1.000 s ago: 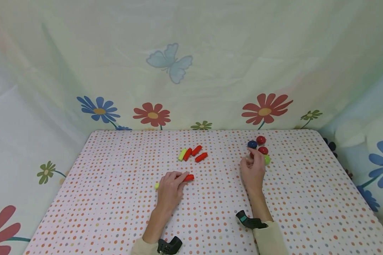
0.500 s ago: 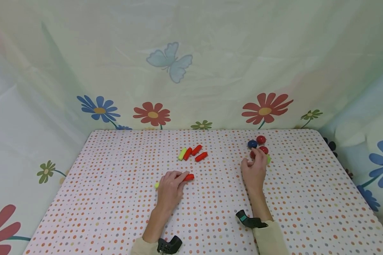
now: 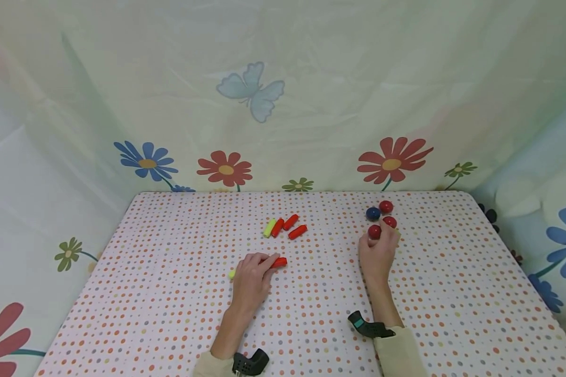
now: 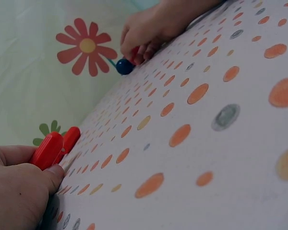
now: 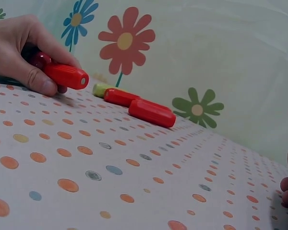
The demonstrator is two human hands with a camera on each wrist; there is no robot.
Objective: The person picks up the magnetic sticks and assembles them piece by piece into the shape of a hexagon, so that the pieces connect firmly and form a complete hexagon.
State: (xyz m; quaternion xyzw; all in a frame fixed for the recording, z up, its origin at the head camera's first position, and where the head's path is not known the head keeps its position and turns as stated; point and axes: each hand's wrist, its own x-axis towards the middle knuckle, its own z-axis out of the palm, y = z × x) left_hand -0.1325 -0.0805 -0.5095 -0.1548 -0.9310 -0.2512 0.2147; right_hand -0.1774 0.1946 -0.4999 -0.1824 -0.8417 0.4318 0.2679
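Note:
My left hand (image 3: 252, 277) grips a red plastic rod (image 3: 279, 262) between thumb and fingers. In the right wrist view a small pale metal disc shows on the rod's end, and a dark red ball (image 5: 40, 60) sits behind it in the grip. The tip of a lime rod (image 3: 231, 274) pokes out on the hand's left side. My right hand (image 3: 379, 256) is at the balls, with a red ball (image 3: 374, 231) between thumb and forefinger in the head view. I cannot tell whether it grips this ball. Its fingers cover nearly all of a green ball (image 3: 398, 234).
Beyond the left hand lie a lime rod (image 3: 269, 228) and red rods (image 3: 277, 228), (image 3: 297, 232). A blue ball (image 3: 373, 213) and two more red balls (image 3: 385, 207), (image 3: 389, 222) lie near the right fingers. The dotted table (image 3: 179, 314) meets a flowered curtain (image 3: 320, 104).
My right hand has shifted slightly right, uncovering the nearest red ball and covering most of the green one. The left hand keeps its hold in place.

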